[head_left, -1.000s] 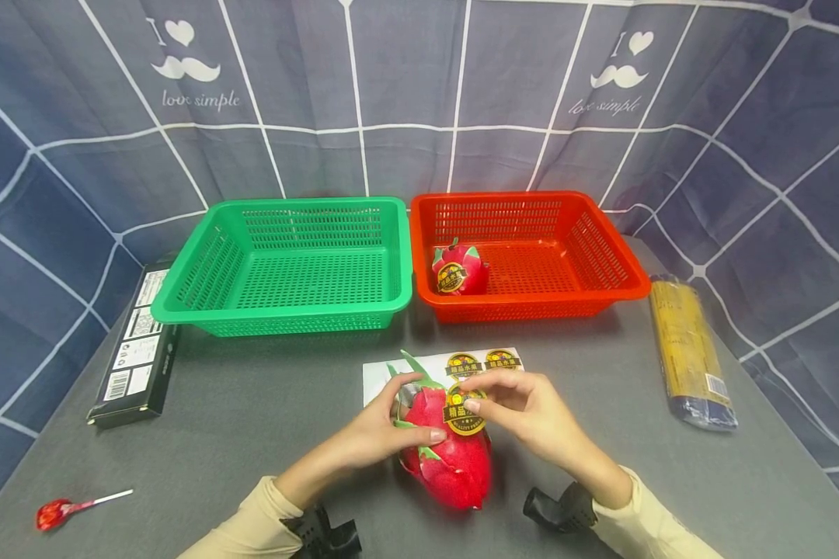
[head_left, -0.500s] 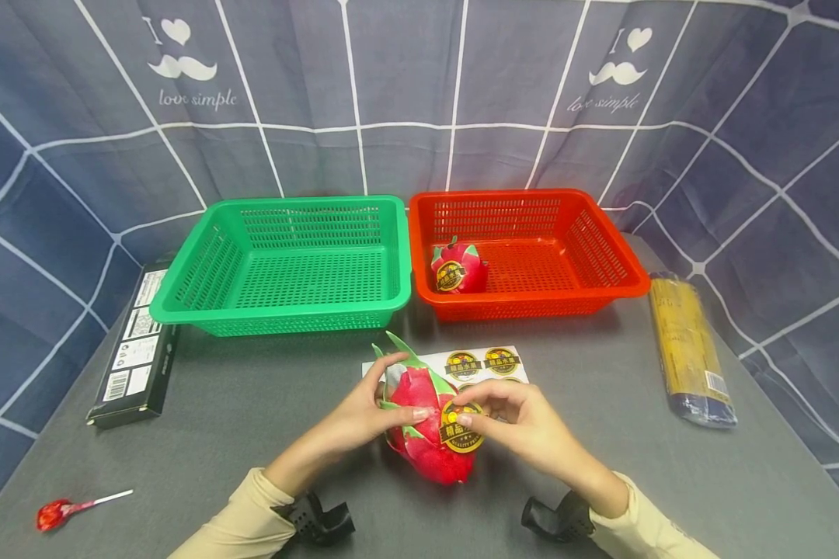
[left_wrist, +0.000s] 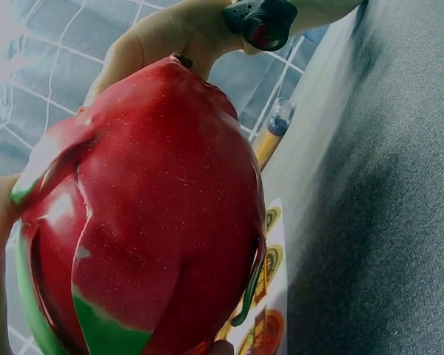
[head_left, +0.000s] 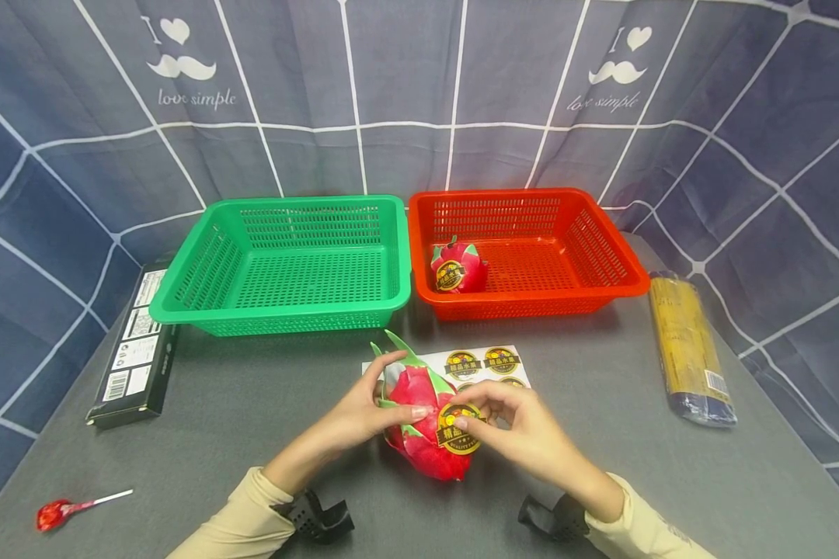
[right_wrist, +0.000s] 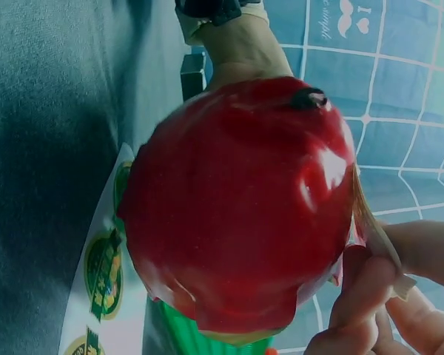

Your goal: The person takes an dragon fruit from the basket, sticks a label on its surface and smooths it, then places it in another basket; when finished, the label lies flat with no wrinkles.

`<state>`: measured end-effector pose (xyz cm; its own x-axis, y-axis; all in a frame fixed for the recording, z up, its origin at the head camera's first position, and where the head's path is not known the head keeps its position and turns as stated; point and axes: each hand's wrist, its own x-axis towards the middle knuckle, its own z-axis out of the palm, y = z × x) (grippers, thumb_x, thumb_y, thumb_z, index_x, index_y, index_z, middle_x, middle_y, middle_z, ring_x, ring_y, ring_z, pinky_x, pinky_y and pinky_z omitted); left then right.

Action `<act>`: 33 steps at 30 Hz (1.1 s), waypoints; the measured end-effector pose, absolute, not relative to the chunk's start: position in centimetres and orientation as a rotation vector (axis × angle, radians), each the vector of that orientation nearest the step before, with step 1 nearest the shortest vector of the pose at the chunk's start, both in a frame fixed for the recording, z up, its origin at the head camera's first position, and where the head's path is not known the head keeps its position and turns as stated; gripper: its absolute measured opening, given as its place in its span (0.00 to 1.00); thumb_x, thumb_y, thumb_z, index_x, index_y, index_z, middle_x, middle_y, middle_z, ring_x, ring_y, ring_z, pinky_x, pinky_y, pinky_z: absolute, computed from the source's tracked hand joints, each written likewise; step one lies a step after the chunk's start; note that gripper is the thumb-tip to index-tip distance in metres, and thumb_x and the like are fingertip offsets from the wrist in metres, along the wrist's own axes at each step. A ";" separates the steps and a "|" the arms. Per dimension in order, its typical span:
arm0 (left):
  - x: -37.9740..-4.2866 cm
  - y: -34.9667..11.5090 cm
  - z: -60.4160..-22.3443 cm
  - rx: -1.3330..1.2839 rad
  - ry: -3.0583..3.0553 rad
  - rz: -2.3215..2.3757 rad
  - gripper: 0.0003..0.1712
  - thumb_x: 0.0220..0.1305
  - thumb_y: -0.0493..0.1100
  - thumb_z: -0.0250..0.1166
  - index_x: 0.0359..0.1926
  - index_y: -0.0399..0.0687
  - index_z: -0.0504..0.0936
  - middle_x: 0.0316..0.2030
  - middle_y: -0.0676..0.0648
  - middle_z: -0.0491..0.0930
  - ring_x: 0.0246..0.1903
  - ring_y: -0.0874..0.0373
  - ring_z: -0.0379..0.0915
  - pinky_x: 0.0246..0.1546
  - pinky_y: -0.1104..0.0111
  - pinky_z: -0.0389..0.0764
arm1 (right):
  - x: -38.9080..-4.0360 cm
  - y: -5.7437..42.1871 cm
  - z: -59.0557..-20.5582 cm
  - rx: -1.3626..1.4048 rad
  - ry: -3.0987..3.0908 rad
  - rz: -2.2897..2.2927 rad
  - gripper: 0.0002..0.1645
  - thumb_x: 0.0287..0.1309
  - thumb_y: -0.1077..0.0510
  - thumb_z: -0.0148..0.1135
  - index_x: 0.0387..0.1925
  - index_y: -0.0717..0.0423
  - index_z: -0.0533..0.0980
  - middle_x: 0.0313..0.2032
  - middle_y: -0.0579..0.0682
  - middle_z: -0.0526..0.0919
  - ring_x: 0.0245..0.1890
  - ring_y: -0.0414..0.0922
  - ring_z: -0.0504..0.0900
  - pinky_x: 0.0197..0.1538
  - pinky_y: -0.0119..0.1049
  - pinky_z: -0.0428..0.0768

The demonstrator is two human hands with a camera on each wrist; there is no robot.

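Observation:
A pink-red dragon fruit [head_left: 416, 388] with green leaf tips lies in the grip of my left hand [head_left: 353, 415], thumb on top and fingers round the far side. My right hand [head_left: 534, 427] pinches a round black-and-gold sticker [head_left: 454, 441] between thumb and forefinger at the fruit's right side. In the right wrist view the sticker [right_wrist: 371, 222] appears edge-on, one edge meeting the fruit [right_wrist: 237, 200] and the other raised in the fingers. Behind the fruit, a white sheet of similar stickers [head_left: 481, 374] lies partly hidden on the table.
At the back stand a green basket [head_left: 287, 320] and a red basket [head_left: 538, 309], the latter holding a stickered dragon fruit [head_left: 474, 272]. A black box [head_left: 140, 349] and a lollipop [head_left: 56, 514] lie left; a pack of spaghetti [head_left: 688, 341] lies right.
Over the second, both hands have shifted slightly left with the fruit, which has tilted and moved away from me. The sticker has come lower on its right side, still pinched.

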<state>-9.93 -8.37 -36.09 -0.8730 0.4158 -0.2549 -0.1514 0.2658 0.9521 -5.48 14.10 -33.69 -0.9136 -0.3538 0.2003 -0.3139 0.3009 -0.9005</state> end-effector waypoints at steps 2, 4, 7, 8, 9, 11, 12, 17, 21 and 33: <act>-9.9 -8.4 -36.1 0.242 2.079 1.643 0.45 0.47 0.49 0.69 0.64 0.57 0.55 0.44 0.38 0.73 0.39 0.56 0.74 0.36 0.65 0.79 | -5.4 14.1 -33.7 -0.655 2.556 -1.685 0.13 0.48 0.57 0.67 0.39 0.49 0.79 0.32 0.46 0.82 0.24 0.35 0.74 0.27 0.28 0.74; -9.8 -8.3 -36.2 0.239 2.078 1.644 0.45 0.47 0.48 0.69 0.63 0.57 0.55 0.43 0.38 0.74 0.38 0.56 0.74 0.35 0.66 0.79 | -5.3 14.1 -33.8 -0.679 2.618 -1.650 0.13 0.47 0.56 0.67 0.38 0.48 0.79 0.30 0.44 0.81 0.23 0.34 0.72 0.26 0.27 0.73; -9.8 -8.3 -36.3 0.228 2.091 1.636 0.45 0.46 0.49 0.70 0.63 0.58 0.55 0.43 0.39 0.74 0.38 0.57 0.74 0.35 0.66 0.79 | -5.3 14.0 -33.9 -0.780 2.743 -1.581 0.14 0.46 0.57 0.69 0.38 0.46 0.79 0.28 0.41 0.80 0.21 0.32 0.71 0.24 0.26 0.71; -9.8 -8.2 -36.3 0.227 2.093 1.636 0.45 0.46 0.49 0.70 0.63 0.58 0.56 0.43 0.39 0.74 0.38 0.57 0.74 0.35 0.66 0.79 | -5.2 14.0 -33.9 -0.820 2.789 -1.553 0.15 0.45 0.57 0.69 0.39 0.46 0.79 0.27 0.40 0.79 0.21 0.32 0.70 0.24 0.26 0.71; -9.8 -8.2 -36.3 0.226 2.098 1.634 0.45 0.46 0.49 0.70 0.63 0.58 0.56 0.43 0.39 0.74 0.37 0.57 0.74 0.35 0.66 0.79 | -5.2 14.0 -33.9 -0.857 2.829 -1.524 0.16 0.44 0.57 0.70 0.39 0.45 0.79 0.27 0.38 0.79 0.21 0.31 0.69 0.24 0.26 0.71; -9.7 -8.2 -36.4 0.228 2.095 1.638 0.45 0.46 0.49 0.70 0.63 0.58 0.56 0.43 0.39 0.74 0.37 0.57 0.74 0.35 0.66 0.79 | -5.2 14.0 -34.0 -0.914 2.897 -1.467 0.18 0.43 0.56 0.71 0.40 0.43 0.78 0.26 0.36 0.78 0.21 0.30 0.68 0.24 0.25 0.70; -9.7 -8.2 -36.4 0.231 2.092 1.643 0.46 0.45 0.48 0.70 0.63 0.57 0.55 0.43 0.38 0.74 0.37 0.57 0.74 0.34 0.66 0.79 | -5.3 14.0 -34.0 -0.952 2.932 -1.441 0.19 0.42 0.56 0.71 0.40 0.44 0.78 0.24 0.35 0.77 0.20 0.30 0.68 0.23 0.23 0.69; -9.7 -8.1 -36.8 0.243 2.070 1.675 0.45 0.45 0.46 0.70 0.63 0.57 0.56 0.45 0.37 0.73 0.38 0.56 0.74 0.35 0.67 0.79 | -5.3 14.1 -34.0 -1.136 3.150 -1.202 0.20 0.41 0.53 0.71 0.41 0.46 0.78 0.20 0.35 0.73 0.19 0.30 0.67 0.25 0.18 0.65; -9.6 -8.0 -37.1 0.234 2.068 1.679 0.45 0.45 0.47 0.70 0.63 0.56 0.55 0.44 0.37 0.73 0.38 0.56 0.74 0.35 0.65 0.79 | -5.4 14.3 -33.9 -1.190 3.323 -0.929 0.23 0.43 0.46 0.69 0.43 0.47 0.78 0.17 0.36 0.74 0.19 0.32 0.70 0.31 0.26 0.69; -9.5 -7.7 -36.6 0.224 2.032 1.821 0.44 0.47 0.44 0.69 0.63 0.57 0.55 0.47 0.36 0.73 0.41 0.55 0.74 0.37 0.62 0.80 | -5.7 14.9 -34.7 -0.673 3.030 -1.133 0.25 0.56 0.45 0.57 0.57 0.38 0.67 0.44 0.36 0.79 0.39 0.31 0.77 0.42 0.31 0.77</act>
<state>-9.51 -7.73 -36.60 -0.9067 0.3778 -0.1874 -0.1450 0.1381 0.9797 -5.70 14.94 -34.65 -0.9044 -0.3158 0.2870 -0.4267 0.6838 -0.5919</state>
